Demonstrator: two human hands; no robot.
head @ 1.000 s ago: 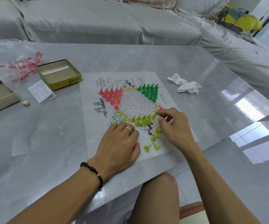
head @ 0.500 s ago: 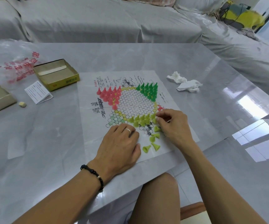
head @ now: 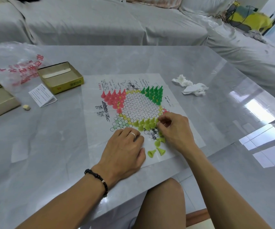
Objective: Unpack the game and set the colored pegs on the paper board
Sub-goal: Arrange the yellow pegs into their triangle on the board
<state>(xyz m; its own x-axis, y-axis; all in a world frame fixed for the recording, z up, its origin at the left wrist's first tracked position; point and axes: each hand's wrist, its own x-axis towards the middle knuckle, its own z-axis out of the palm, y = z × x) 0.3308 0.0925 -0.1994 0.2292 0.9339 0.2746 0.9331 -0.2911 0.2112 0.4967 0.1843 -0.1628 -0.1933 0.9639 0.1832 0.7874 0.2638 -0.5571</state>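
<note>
While the left hand (head: 125, 149) lies flat on the near edge of the paper board (head: 92, 129), fingers relaxed and holding nothing, it seems to be pinning the thin sheet so it does not slide on the grey desk (head: 51, 162). Just right of it, about 5 loose yellow pegs (head: 156, 148) lie tipped over on the paper, close by for picking up. The right hand (head: 176, 129) hovers over them, its fingertips (head: 160, 120) curled in a pinch at the right end of the standing yellow row (head: 146, 123); its grip looks clenched on a yellow peg being seated there, though the peg itself is mostly hidden. That row fills the near point of the printed star, so this corner looks partly done. Farther on, red pegs (head: 114, 98) stand packed in the left point and green pegs (head: 155, 94) in the right. Beyond the board sit the open box (head: 61, 77), a folded leaflet (head: 41, 95), a small die (head: 26, 107), a plastic bag (head: 9, 63) and crumpled tissues (head: 191, 87). A covered sofa (head: 100, 22) lies behind.
</note>
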